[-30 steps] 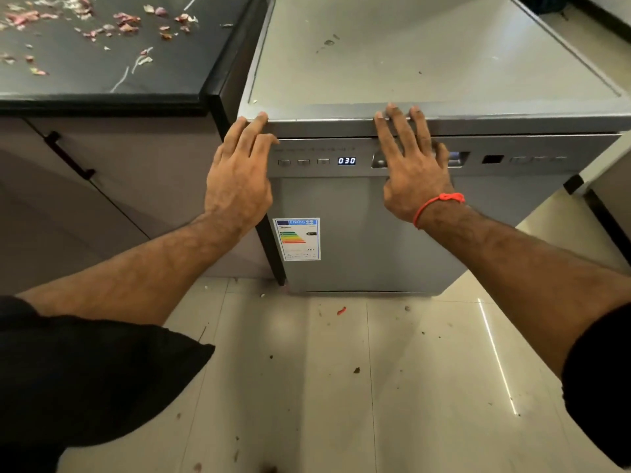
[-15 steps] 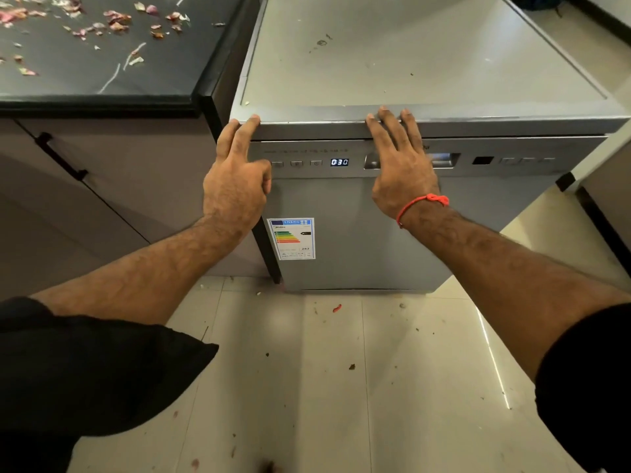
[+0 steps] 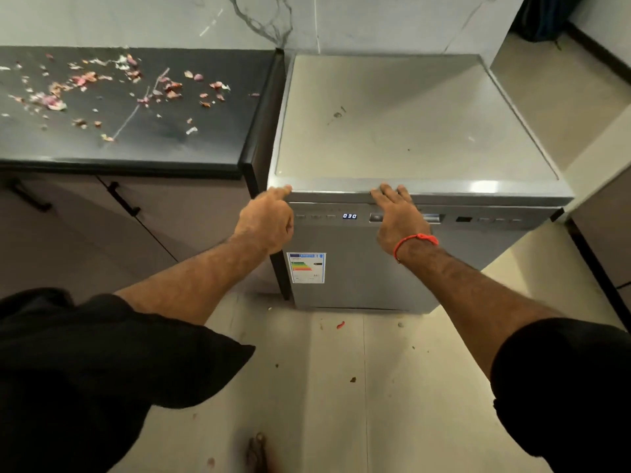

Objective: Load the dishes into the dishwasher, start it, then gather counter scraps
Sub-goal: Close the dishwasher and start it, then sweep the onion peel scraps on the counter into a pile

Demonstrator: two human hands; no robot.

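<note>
A grey freestanding dishwasher stands in front of me with its door closed and its blue display lit, reading 030. My right hand lies flat with straight fingers against the top of the door, over the handle recess. My left hand is at the door's upper left corner, one finger stretched out to the top edge, the rest loosely curled and holding nothing. Pink and white onion-skin scraps lie scattered over the black counter to the left.
Brown cabinet doors with black handles sit under the counter. The tiled floor carries small bits of debris, one of them red. A wall corner juts in at the right beside the dishwasher.
The view has pulled back and up, so more of the counter and wall shows. My left hand's fingers have curled in, leaving one finger on the edge. My right hand stays pressed on the door.
</note>
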